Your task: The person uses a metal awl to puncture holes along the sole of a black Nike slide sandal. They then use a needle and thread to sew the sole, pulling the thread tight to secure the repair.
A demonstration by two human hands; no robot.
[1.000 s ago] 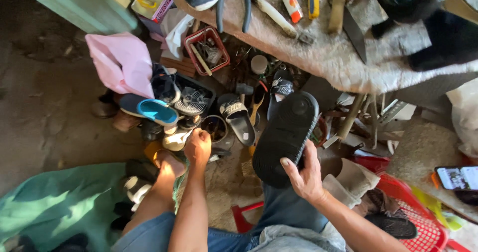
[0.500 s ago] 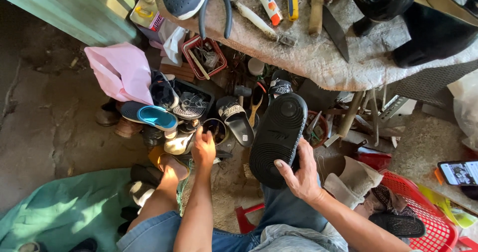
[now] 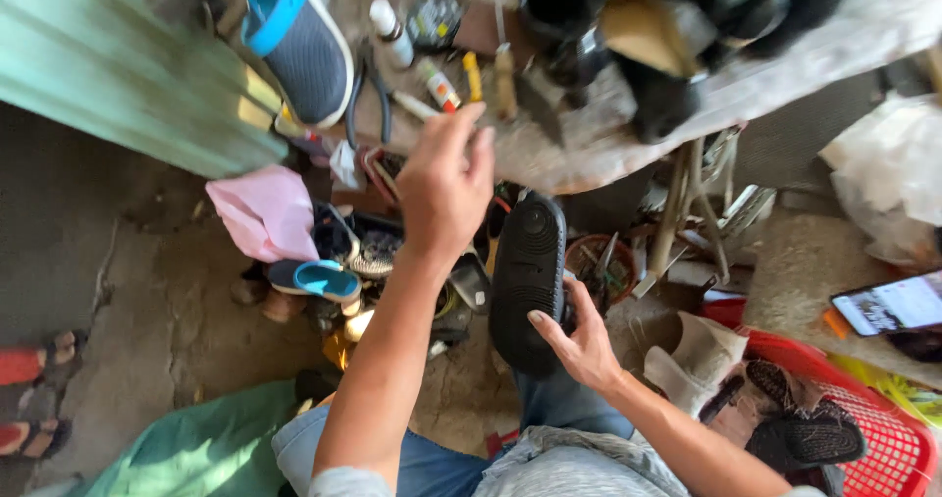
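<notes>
My right hand [image 3: 581,338] grips a black shoe [image 3: 528,276] by its lower edge, with the ribbed sole facing me, just in front of my knees. My left hand [image 3: 446,183] is raised toward the cluttered workbench [image 3: 589,154], fingers loosely apart and holding nothing. It is nearest to a small glue tube [image 3: 440,85] and a yellow-handled tool [image 3: 473,75] lying on the bench. A blue and grey sneaker [image 3: 294,41] sits on the bench's left end.
A heap of sandals and shoes [image 3: 339,271] lies on the ground under the bench, with a pink cloth [image 3: 267,212] beside it. A red plastic basket [image 3: 863,428] holding dark shoes is at my right. A phone [image 3: 893,303] lies near it. Green fabric [image 3: 196,448] covers the ground at lower left.
My left hand rose from the shoe pile on the ground up toward the bench top. The view tilted upward, and the black shoe turned more upright in my right hand.
</notes>
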